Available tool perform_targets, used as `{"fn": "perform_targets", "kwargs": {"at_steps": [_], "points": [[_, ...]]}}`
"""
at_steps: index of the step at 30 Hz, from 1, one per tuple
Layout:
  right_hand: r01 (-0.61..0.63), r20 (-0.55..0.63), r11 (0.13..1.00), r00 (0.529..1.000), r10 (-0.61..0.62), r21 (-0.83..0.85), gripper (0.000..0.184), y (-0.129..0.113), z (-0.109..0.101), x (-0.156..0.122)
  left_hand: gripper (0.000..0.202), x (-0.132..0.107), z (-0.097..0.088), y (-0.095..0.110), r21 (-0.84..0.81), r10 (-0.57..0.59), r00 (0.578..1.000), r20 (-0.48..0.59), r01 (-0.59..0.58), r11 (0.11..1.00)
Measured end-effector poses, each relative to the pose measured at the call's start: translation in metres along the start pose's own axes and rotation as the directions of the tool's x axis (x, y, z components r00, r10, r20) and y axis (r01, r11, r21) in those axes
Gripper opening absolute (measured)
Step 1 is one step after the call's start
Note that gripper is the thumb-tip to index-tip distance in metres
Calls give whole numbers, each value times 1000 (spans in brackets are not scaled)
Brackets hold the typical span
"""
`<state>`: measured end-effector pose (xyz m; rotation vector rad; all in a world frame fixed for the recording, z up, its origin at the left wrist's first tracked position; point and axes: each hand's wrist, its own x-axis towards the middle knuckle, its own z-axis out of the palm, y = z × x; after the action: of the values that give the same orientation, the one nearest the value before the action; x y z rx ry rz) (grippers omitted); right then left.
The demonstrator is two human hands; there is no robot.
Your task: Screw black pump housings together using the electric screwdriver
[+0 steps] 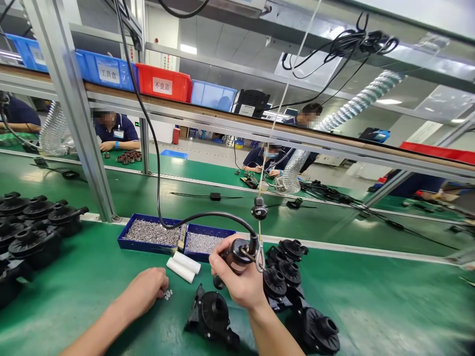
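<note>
My right hand [237,282] is wrapped round a black electric screwdriver [237,254] that hangs from a cord and a black cable. Its tip points down toward a black pump housing [212,312] on the green mat. My left hand [145,289] rests on the mat with its fingers curled, right beside a small heap of silver screws [168,294]. Whether it pinches a screw is hidden. Two white cylinders [183,266] lie between my hands.
Two blue trays of screws [152,232] [206,243] sit behind my hands. More black pump housings [29,227] stand at the left, others [293,282] at the right. A grey frame post [77,118] rises at the left. Other people work across the benches.
</note>
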<state>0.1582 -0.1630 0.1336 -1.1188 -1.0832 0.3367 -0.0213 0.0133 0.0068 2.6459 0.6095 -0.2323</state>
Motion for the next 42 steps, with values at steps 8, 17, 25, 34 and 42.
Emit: {"fn": "perform_targets", "kwargs": {"at_steps": [8, 17, 25, 34, 42], "points": [[3, 14, 1000, 1000, -3, -16, 16, 0, -1, -1, 38, 0, 27, 38, 63, -91, 985, -149, 101, 993], [-26, 26, 1000, 999, 26, 3, 21, 2, 1, -13, 69, 12, 55, 78, -951, -74, 981, 182, 195, 240], [-62, 120, 990, 992, 46, 130, 20, 8, 7, -18, 73, 8, 52, 88, -970, -139, 976, 167, 188, 156], [-90, 119, 946, 991, 55, 313, 22, 9, 6, -8, 58, -1, 34, 80, -942, -70, 940, 335, 335, -16], [-170, 213, 936, 971, 106, 308, 31, 22, 5, -3, 47, -4, 41, 76, -913, 0, 922, 387, 383, -140]]}}
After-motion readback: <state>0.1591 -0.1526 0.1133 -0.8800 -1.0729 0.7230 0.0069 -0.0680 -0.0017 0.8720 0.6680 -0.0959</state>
